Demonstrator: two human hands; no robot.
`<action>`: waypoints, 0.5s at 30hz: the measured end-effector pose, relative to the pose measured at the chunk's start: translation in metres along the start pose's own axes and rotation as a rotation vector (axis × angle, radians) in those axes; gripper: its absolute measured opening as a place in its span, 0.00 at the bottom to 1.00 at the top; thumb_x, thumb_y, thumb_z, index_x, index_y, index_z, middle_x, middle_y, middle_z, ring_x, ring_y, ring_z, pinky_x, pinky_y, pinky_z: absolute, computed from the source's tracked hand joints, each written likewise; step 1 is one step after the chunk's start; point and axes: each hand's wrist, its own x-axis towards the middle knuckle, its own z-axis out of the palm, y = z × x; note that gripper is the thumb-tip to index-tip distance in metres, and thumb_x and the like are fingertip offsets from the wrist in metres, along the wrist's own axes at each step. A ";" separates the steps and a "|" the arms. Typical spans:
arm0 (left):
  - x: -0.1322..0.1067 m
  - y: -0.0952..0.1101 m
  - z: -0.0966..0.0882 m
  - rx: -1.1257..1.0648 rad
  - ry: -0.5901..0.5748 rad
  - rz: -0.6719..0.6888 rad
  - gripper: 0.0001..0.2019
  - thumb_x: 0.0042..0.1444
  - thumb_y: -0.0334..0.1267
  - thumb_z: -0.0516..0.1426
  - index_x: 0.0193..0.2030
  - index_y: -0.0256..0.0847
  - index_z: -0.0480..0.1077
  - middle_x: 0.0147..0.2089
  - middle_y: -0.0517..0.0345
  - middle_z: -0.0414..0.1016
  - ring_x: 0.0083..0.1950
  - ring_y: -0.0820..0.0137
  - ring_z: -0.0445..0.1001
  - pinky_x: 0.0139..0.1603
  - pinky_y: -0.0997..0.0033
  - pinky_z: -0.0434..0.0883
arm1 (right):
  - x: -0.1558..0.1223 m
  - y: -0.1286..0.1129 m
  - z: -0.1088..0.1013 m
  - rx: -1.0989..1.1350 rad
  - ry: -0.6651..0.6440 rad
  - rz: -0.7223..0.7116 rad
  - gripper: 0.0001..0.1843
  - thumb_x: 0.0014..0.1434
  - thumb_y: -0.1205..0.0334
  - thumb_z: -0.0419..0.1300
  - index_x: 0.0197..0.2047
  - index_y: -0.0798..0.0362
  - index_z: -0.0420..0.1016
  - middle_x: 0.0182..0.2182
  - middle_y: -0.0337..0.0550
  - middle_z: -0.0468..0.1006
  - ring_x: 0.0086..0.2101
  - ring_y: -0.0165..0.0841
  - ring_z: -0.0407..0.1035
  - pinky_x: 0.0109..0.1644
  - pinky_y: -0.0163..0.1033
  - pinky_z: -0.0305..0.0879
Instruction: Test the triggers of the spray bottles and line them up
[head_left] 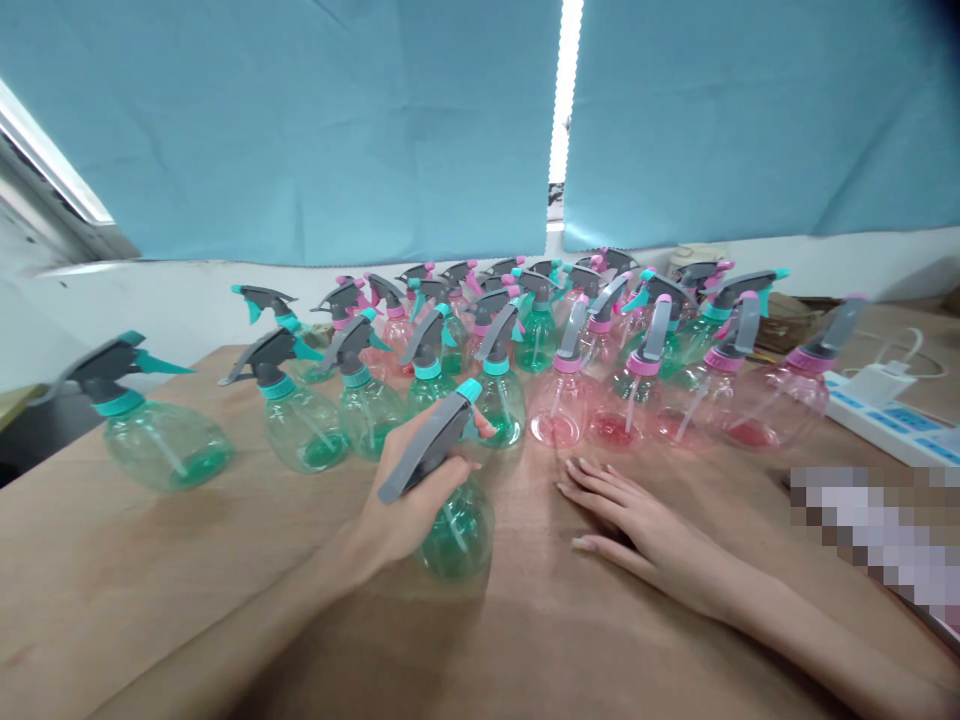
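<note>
My left hand is closed around the neck of a green spray bottle with a grey and turquoise trigger head. This bottle is at the front of the group, its head pointing away to the upper right. My right hand lies on the wooden table with its fingers stretched out, holding nothing. Just beyond its fingertips are a pink spray bottle and another pink spray bottle. Behind my left hand stand several green spray bottles, among them one green spray bottle.
A lone green spray bottle stands at the far left. More pink and green bottles crowd the back. On the right are a pink bottle, a white power strip with a plugged-in charger, and a pixelated object. A blue curtain hangs behind.
</note>
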 end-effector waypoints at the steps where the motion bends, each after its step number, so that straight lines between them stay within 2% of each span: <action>1: 0.000 0.000 0.000 0.004 0.004 0.004 0.13 0.54 0.36 0.55 0.46 0.47 0.73 0.23 0.67 0.57 0.23 0.73 0.56 0.36 0.68 0.65 | 0.000 0.000 0.000 0.002 0.000 0.001 0.32 0.65 0.44 0.50 0.68 0.46 0.53 0.68 0.44 0.51 0.66 0.45 0.43 0.68 0.58 0.43; 8: 0.000 -0.001 0.000 0.000 0.024 0.024 0.12 0.50 0.29 0.54 0.39 0.46 0.73 0.24 0.65 0.60 0.29 0.69 0.64 0.33 0.69 0.63 | -0.001 -0.002 -0.002 0.008 0.004 -0.005 0.32 0.65 0.44 0.50 0.68 0.46 0.53 0.68 0.44 0.50 0.66 0.45 0.43 0.68 0.58 0.44; 15: 0.000 -0.003 -0.002 0.036 0.011 0.008 0.06 0.51 0.32 0.54 0.34 0.47 0.69 0.23 0.65 0.60 0.27 0.70 0.59 0.29 0.69 0.57 | 0.000 -0.001 -0.001 0.015 0.021 -0.011 0.32 0.65 0.44 0.51 0.68 0.45 0.53 0.68 0.43 0.51 0.66 0.45 0.44 0.67 0.59 0.45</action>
